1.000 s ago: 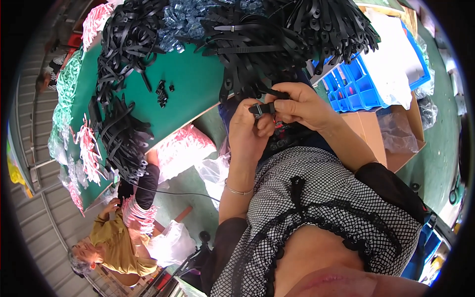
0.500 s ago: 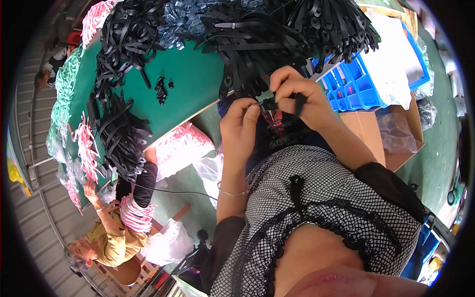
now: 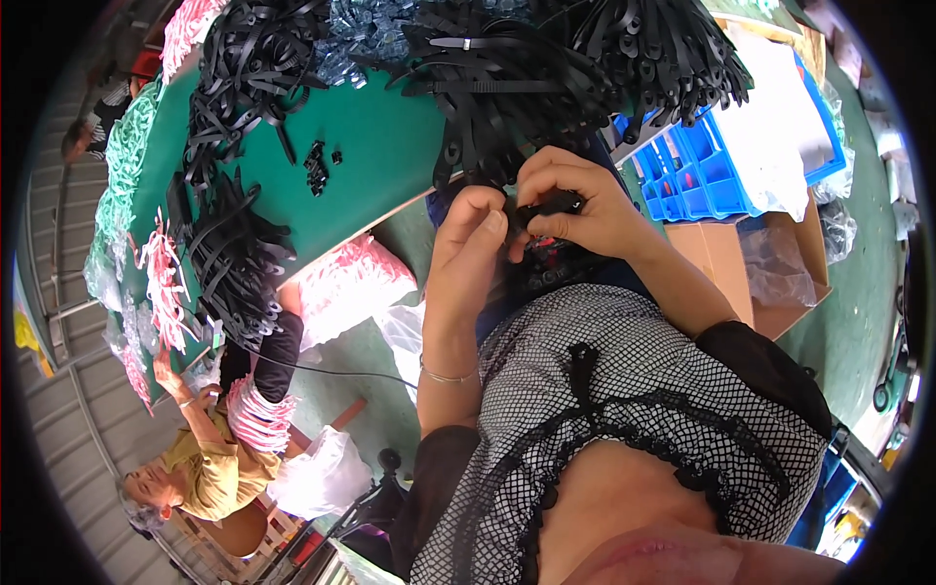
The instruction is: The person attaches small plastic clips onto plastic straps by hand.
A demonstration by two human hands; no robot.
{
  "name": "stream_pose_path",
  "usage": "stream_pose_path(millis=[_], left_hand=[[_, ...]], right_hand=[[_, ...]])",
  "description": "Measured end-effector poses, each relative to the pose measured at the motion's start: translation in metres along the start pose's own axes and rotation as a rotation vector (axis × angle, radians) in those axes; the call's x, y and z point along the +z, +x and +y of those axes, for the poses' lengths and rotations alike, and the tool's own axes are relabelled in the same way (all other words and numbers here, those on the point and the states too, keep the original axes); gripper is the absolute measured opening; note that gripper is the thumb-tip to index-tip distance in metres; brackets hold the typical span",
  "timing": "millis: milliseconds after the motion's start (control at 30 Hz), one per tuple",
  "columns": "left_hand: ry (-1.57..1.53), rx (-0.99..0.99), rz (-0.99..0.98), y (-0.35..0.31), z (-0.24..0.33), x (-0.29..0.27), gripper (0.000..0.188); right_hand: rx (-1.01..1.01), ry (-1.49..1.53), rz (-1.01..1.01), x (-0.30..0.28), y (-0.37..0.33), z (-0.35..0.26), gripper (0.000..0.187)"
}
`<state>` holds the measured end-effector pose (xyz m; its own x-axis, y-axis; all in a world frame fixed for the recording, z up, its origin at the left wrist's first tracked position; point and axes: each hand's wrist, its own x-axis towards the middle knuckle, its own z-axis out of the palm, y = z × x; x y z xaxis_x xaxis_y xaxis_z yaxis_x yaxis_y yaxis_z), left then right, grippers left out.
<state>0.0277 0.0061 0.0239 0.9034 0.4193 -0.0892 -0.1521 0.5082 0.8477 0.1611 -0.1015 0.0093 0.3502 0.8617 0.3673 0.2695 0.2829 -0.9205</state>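
My left hand (image 3: 468, 239) is closed in a pinch, thumb against forefinger, in front of the table's near edge. What it pinches is hidden. Close beside it, my right hand (image 3: 585, 203) is closed on a dark black strap (image 3: 560, 203), part of which shows between the fingers; its far end is hidden. Both hands are above my lap, fingertips nearly touching. Just beyond them, a thick heap of black straps (image 3: 497, 102) with holes and ridged ends hangs over the table edge.
On the green table (image 3: 370, 156) lie small black parts (image 3: 316, 171), more black straps (image 3: 234, 253) and clear buckles (image 3: 361, 39). A blue divided tray (image 3: 687, 175) and a cardboard box (image 3: 717, 258) stand at right. Another person (image 3: 219, 458) sits at lower left by pink straps (image 3: 166, 283).
My right hand has moved slightly left and down, closer to my left hand. Its fingers have curled differently around the black strap. The view has shifted a little.
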Motion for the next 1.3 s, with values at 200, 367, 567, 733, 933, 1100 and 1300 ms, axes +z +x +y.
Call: stream_pose_path(millis=[200,367,567,733,933,1100,1300], left_hand=[[-0.283,-0.028,-0.157,0.002,-0.008,-0.011,0.01],[-0.122,-0.047,-0.052,0.002,-0.005,-0.009,0.007],[-0.145,-0.044,-0.074,0.002,-0.01,-0.02,0.015],[-0.225,-0.044,-0.152,0.001,-0.013,-0.023,0.016],[-0.267,-0.025,-0.174,-0.001,-0.01,-0.022,0.012],[-0.283,-0.024,-0.164,-0.001,-0.015,-0.025,0.009],[-0.222,0.014,0.002,-0.001,-0.012,-0.007,0.013]], right_hand=[[0.013,0.149,0.036,0.008,-0.001,-0.002,0.02],[0.009,0.089,0.024,0.006,0.0,-0.001,0.02],[-0.049,0.034,-0.014,0.006,0.004,0.002,0.021],[0.019,0.153,-0.001,0.009,0.002,0.004,0.023],[-0.067,0.061,-0.08,0.006,0.005,0.006,0.024],[0.039,0.264,-0.048,0.012,0.002,0.003,0.025],[-0.176,-0.075,-0.09,0.008,0.006,-0.001,0.019]])
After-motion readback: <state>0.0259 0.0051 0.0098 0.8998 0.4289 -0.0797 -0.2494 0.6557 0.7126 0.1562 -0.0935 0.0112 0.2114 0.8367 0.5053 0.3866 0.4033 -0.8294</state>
